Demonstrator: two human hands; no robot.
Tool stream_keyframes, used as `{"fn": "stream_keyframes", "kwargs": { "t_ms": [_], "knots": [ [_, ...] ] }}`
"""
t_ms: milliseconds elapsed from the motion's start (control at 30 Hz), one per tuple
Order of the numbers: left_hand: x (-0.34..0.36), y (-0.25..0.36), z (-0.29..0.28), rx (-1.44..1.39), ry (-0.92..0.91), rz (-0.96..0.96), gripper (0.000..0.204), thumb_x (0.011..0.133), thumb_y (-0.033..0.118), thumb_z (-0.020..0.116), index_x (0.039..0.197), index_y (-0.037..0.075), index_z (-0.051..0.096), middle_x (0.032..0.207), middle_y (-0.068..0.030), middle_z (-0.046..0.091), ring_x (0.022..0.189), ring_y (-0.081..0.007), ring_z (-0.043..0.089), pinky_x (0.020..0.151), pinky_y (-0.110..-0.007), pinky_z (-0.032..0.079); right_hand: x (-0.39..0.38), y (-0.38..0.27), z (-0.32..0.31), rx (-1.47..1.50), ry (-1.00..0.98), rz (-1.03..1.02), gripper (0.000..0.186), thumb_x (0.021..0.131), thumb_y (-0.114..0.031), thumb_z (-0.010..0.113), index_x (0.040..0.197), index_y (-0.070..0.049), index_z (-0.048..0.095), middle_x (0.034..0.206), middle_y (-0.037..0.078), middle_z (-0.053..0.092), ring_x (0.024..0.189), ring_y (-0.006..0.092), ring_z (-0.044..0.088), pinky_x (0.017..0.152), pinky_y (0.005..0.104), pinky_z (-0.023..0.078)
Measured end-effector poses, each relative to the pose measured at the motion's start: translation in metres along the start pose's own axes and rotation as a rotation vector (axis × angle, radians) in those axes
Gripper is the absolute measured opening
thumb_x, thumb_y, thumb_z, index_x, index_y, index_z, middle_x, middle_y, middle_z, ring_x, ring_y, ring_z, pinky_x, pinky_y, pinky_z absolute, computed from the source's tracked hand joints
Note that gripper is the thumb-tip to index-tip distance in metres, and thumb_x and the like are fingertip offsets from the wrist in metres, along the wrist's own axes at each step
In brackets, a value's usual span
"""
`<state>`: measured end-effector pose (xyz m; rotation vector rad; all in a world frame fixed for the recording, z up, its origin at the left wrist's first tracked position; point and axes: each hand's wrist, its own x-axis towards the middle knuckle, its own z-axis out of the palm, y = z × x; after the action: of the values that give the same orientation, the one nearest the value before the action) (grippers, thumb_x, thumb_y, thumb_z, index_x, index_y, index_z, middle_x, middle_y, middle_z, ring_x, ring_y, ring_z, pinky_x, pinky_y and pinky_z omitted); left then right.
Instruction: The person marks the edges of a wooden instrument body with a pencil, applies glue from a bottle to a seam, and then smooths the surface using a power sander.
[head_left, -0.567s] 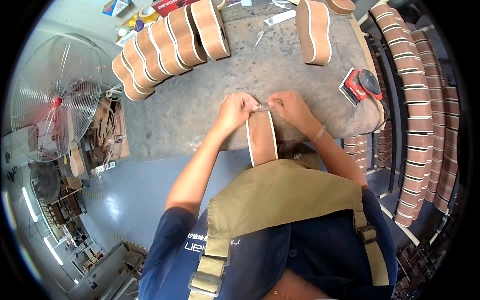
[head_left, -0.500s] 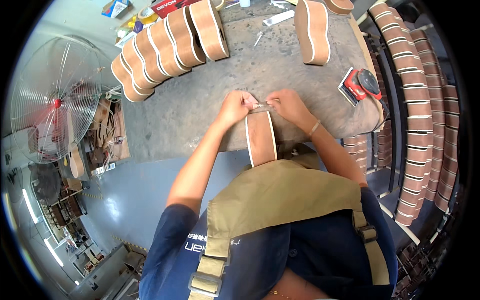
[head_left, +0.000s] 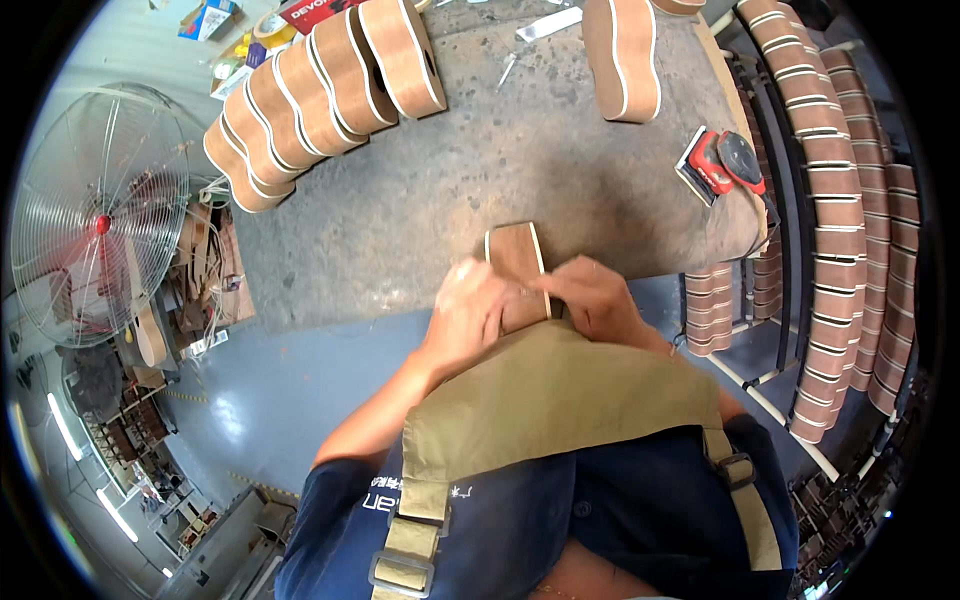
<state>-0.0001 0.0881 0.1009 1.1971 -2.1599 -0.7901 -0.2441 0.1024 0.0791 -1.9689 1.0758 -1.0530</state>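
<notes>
A small wooden instrument body (head_left: 514, 250), ukulele-like, with white edging stands on edge at the table's front, its near end against my apron. My left hand (head_left: 468, 308) is closed over its left side, knuckles up. On the right, my right hand (head_left: 598, 300) is closed too, its thumb and finger pinched near the right white edge. The fingertips of both hands nearly meet above the wooden side. Whatever they pinch, if anything, is too small or hidden to make out.
A row of similar bodies (head_left: 300, 105) stands at the table's back left, and another body (head_left: 622, 65) at the back right. A red and black sander (head_left: 722, 165) lies near the right edge. Left is a large fan (head_left: 102, 222); right are racks of bodies (head_left: 830, 230).
Both hands have come toward me, from the far end of the instrument body to its near part by the apron. They remain closed. The view has shifted slightly.
</notes>
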Motion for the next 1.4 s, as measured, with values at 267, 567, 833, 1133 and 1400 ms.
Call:
{"fn": "stream_keyframes", "kwargs": {
  "t_ms": [267, 567, 833, 1133, 1400],
  "knots": [
    [0.077, -0.119, 0.046, -0.275, -0.294, -0.52, 0.006, 0.093, 0.003, 0.075, 0.095, 0.0, 0.08, 0.088, -0.0101, 0.08, 0.08, -0.0164, 0.072, 0.076, -0.033, 0.057, 0.066, 0.125, 0.027, 0.126, -0.396, 0.594, 0.022, 0.096, -0.013, 0.064, 0.107, -0.006, 0.082, 0.087, 0.022, 0.068, 0.078, 0.0388, 0.065, 0.07, 0.0449, 0.051],
    [-0.018, -0.004, 0.006, 0.049, 0.03, 0.084, 0.016, 0.08, -0.005, 0.071, 0.091, 0.007, 0.075, 0.082, -0.0132, 0.059, 0.081, -0.0363, 0.059, 0.074, -0.046, 0.051, -0.008, -0.01, -0.01, -0.004, -0.139, 0.071, 0.035, 0.086, -0.009, 0.072, 0.12, -0.01, 0.078, 0.09, 0.013, 0.068, 0.083, 0.0344, 0.068, 0.072, 0.0458, 0.054],
    [0.05, -0.041, 0.016, 0.05, 0.078, -0.09, 0.007, 0.083, 0.001, 0.077, 0.087, 0.006, 0.077, 0.08, -0.0133, 0.062, 0.082, -0.0362, 0.062, 0.077, -0.046, 0.052, 0.038, 0.056, 0.001, -0.094, -0.06, 0.163, 0.025, 0.091, -0.008, 0.07, 0.113, -0.006, 0.08, 0.087, 0.015, 0.07, 0.084, 0.0337, 0.069, 0.077, 0.0424, 0.057],
    [0.061, -0.09, 0.028, -0.185, -0.125, -0.306, 0.003, 0.086, 0.001, 0.077, 0.086, 0.004, 0.078, 0.081, -0.0128, 0.067, 0.084, -0.031, 0.066, 0.076, -0.042, 0.054, 0.065, 0.075, 0.004, 0.07, -0.288, 0.483, 0.018, 0.09, -0.009, 0.07, 0.102, -0.006, 0.082, 0.073, 0.014, 0.067, 0.078, 0.0333, 0.066, 0.074, 0.041, 0.054],
    [-0.013, 0.004, 0.0, 0.063, 0.082, 0.119, 0.008, 0.088, 0.002, 0.075, 0.094, 0.007, 0.075, 0.082, -0.011, 0.056, 0.08, -0.0332, 0.057, 0.073, -0.043, 0.05, -0.01, -0.016, -0.012, -0.146, -0.114, -0.009, 0.044, 0.085, -0.015, 0.077, 0.128, -0.007, 0.075, 0.102, 0.012, 0.073, 0.085, 0.0318, 0.07, 0.075, 0.0404, 0.057]
  ]
}}
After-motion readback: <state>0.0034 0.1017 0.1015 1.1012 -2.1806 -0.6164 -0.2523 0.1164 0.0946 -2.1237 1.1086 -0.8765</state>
